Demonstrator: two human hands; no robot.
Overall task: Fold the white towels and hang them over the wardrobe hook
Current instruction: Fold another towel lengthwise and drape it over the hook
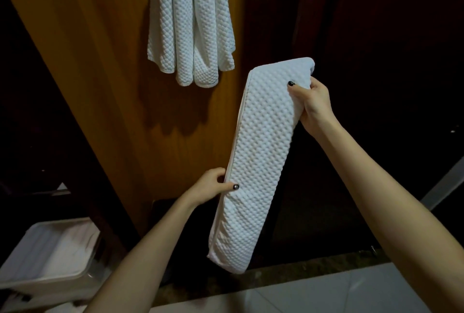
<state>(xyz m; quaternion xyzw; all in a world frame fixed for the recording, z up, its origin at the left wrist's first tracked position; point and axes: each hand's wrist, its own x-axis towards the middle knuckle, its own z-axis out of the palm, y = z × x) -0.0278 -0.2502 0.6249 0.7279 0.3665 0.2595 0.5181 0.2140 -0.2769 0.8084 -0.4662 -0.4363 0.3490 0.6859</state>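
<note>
A white waffle-textured towel (261,151), folded into a long narrow strip, hangs slanted in mid-air in front of the wardrobe. My right hand (313,104) grips its upper end, thumb on the front face. My left hand (213,187) pinches the strip's left edge lower down, thumb on the front. The bottom end dangles free. Higher up, several white towels (190,23) hang against the wooden wardrobe panel (105,74). The hook itself is hidden at the top edge of the view.
A white plastic basket (50,255) stands on the floor at lower left. Dark wardrobe interior fills the right side behind the towel. A dark stone threshold (288,275) and pale floor tiles (326,295) run along the bottom.
</note>
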